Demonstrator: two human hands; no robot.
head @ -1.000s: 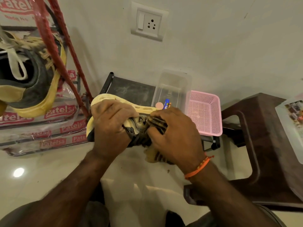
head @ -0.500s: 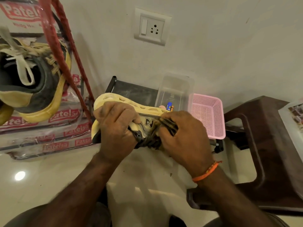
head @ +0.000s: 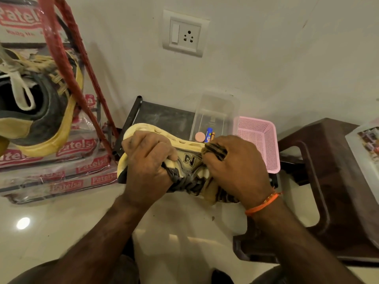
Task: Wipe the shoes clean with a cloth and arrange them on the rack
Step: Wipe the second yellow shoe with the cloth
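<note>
Both my hands are on one shoe (head: 189, 160) at the centre of the frame, held above the pale floor. My left hand (head: 149, 162) curls over its heel end, fingers wrapped around the upper and gripping it. My right hand (head: 233, 171) sits at the toe end, fingers bunched around a dark striped cloth (head: 216, 152) and pressing it against the shoe's side; more of the cloth hangs below that hand.

Just above my hands, a clear plastic box (head: 217, 111) stands on a dark low shelf (head: 164, 117) against the wall, holding a round peach disc (head: 200, 137) and a blue tube (head: 209, 134). A pink mesh basket (head: 258, 140) stands just beside the box on its right.

The shoe lies on its side, its yellowed, pitted sole (head: 155, 130) turned up toward the wall. Its upper is beige with a dark letter N, and dark laces trail at its lower edge. A second shoe (head: 34, 107), dark with yellow trim, sits at the upper left of the frame behind a red rack frame (head: 67, 64).
</note>
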